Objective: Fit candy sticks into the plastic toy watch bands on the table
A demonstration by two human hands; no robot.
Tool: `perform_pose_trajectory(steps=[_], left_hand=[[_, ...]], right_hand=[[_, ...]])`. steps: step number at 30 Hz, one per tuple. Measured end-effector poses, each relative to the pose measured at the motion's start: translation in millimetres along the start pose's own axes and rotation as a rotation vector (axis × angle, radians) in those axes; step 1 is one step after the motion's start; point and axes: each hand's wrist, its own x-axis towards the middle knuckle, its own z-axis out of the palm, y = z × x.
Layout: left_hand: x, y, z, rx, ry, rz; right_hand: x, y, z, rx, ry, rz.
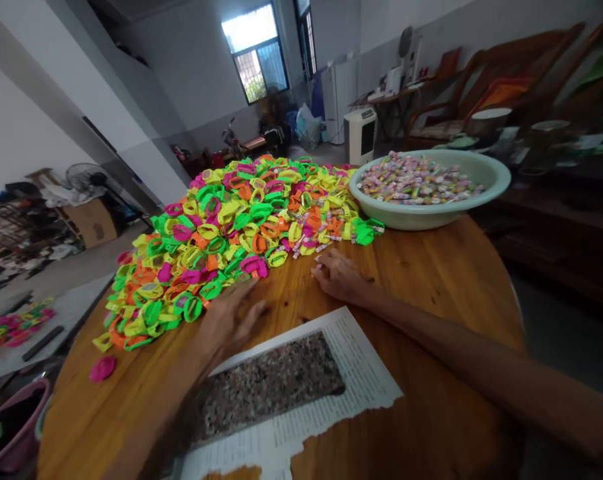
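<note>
A big heap of neon plastic rings (231, 227) in yellow, green, orange and pink covers the far left of the round wooden table (446, 280). My left hand (231, 317) lies flat on the wood at the heap's near edge, fingers stretched out, holding nothing. My right hand (338, 275) rests palm down just short of the heap, its fingertips curled close to a few small wrapped candies (306, 245). A pale green basin (431, 213) full of wrapped candies stands at the far right of the table.
A speckled stone slab (268, 383) lies on a torn printed paper sheet (351, 380) close to me. A loose pink ring (102, 368) sits at the table's left edge. A pink bucket (11, 427) stands below left. Furniture, fans and a white appliance (360, 133) fill the room behind.
</note>
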Motion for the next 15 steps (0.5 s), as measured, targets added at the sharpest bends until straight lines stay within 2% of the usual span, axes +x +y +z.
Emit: perform_pose_trajectory(steps=[2,4,7,11,15], left_hand=[[57.1,10.0,34.3,-0.012,-0.042,0.030],[103.2,14.6,63.7,-0.028,-0.050,-0.017],[147.7,13.8,98.0,-0.062,-0.024,-0.092],[172.5,9.5,124.2,-0.115,0.031,-0.151],[176.0,7.3,124.3,-0.190,0.067,-0.185]], right_hand=[[-2.5,-1.6,-1.3,-0.010,0.007,0.001],[-4.7,-4.2,-5.1,-0.032,0.007,0.008],[-5.0,-7.7,-10.6,-0.070,-0.008,0.039],[-1.3,-7.9,-11.5,-0.088,-0.043,0.028],[-0.6,-5.7,-9.4,-0.087,-0.055,-0.026]])
